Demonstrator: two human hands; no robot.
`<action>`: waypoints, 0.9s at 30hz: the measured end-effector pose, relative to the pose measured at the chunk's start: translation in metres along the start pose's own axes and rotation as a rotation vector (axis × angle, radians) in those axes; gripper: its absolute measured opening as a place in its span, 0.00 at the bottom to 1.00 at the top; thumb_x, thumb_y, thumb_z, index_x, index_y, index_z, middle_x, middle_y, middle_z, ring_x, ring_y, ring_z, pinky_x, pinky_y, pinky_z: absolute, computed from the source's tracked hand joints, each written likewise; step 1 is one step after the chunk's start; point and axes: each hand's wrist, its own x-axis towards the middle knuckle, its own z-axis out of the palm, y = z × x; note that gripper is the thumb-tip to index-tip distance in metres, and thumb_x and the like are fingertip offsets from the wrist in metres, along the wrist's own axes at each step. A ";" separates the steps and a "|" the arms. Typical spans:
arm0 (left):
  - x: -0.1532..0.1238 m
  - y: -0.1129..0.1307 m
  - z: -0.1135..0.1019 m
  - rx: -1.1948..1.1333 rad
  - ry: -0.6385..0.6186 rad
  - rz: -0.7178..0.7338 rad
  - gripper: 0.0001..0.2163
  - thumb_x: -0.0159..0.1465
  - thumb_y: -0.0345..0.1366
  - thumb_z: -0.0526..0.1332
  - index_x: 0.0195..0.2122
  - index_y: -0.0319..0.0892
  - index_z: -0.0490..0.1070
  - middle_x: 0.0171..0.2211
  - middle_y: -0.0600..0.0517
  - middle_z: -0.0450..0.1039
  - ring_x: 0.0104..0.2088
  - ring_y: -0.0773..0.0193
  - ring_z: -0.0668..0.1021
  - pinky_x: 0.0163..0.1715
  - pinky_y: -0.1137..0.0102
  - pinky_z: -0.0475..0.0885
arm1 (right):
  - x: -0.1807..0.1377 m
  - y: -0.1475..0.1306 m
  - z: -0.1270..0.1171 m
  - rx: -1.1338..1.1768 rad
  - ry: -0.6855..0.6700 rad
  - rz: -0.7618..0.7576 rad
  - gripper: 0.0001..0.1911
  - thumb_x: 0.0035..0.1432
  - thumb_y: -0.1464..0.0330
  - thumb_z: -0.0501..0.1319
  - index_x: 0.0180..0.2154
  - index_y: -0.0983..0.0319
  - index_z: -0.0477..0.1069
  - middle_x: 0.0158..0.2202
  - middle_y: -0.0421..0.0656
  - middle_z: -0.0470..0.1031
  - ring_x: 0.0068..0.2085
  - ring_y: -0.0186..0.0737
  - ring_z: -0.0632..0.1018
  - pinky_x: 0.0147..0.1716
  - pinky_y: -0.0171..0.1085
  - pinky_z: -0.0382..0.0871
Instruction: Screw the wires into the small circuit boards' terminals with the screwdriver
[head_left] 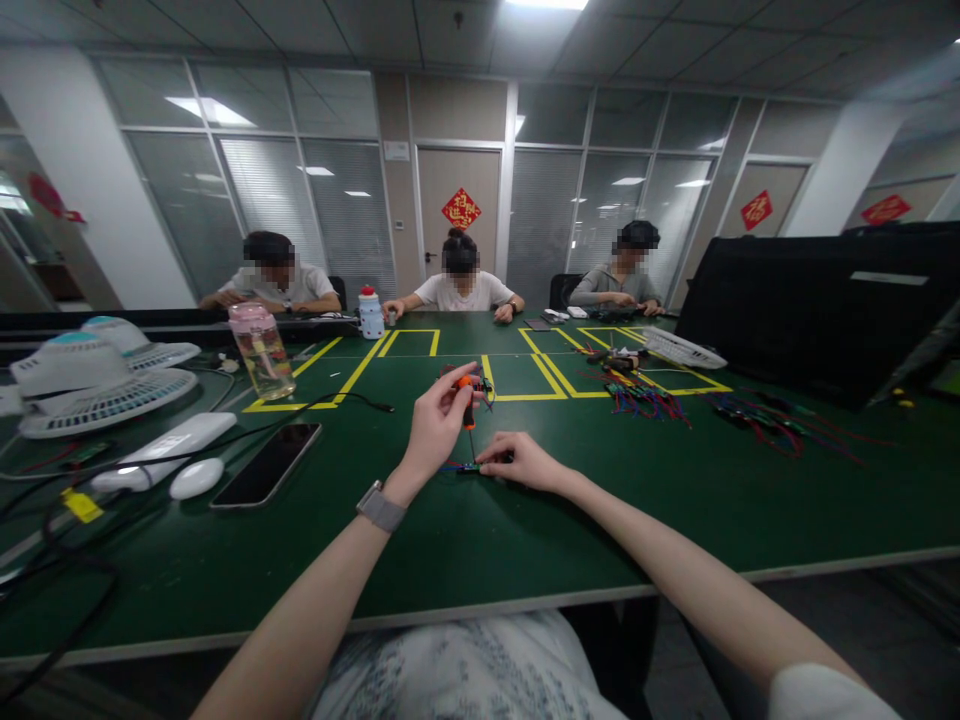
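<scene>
My left hand (439,420) is closed around the orange and black handle of a screwdriver (469,405), which stands nearly upright. Its thin shaft points down at a small green circuit board (469,469) on the table; whether the tip sits in a screw is too small to tell. With its fingers closed at the board's right end, my right hand (525,460) grips the board against the table. Red and blue wires leave the board's left side. Behind the screwdriver lies another small bundle of parts and wires (487,388), partly covered by my left hand.
A phone (268,465), white mouse (197,479), white power strip (165,450), cables and fans (105,385) lie left. A pink-lidded bottle (262,350) stands behind them. Wired boards (637,395), a white basket (682,348) and a black monitor (787,310) are right. Three people sit opposite.
</scene>
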 end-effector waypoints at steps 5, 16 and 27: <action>-0.001 0.003 -0.003 0.214 0.061 0.116 0.12 0.63 0.39 0.60 0.46 0.44 0.75 0.42 0.49 0.73 0.39 0.64 0.77 0.37 0.72 0.73 | 0.000 0.000 0.000 -0.006 0.000 -0.001 0.12 0.53 0.63 0.67 0.38 0.62 0.80 0.29 0.42 0.71 0.28 0.33 0.70 0.30 0.33 0.65; -0.002 0.004 -0.001 0.179 0.085 0.096 0.09 0.60 0.39 0.62 0.40 0.42 0.75 0.37 0.50 0.72 0.38 0.64 0.76 0.36 0.72 0.73 | 0.001 0.001 0.000 -0.024 0.003 0.006 0.10 0.52 0.67 0.67 0.38 0.63 0.80 0.29 0.41 0.71 0.28 0.33 0.70 0.30 0.33 0.64; -0.002 -0.001 0.000 0.088 0.073 0.066 0.15 0.66 0.39 0.54 0.52 0.42 0.69 0.49 0.46 0.73 0.45 0.61 0.78 0.46 0.66 0.73 | 0.000 0.001 0.000 -0.015 -0.003 -0.008 0.11 0.53 0.67 0.67 0.38 0.63 0.80 0.30 0.42 0.71 0.28 0.33 0.71 0.30 0.33 0.65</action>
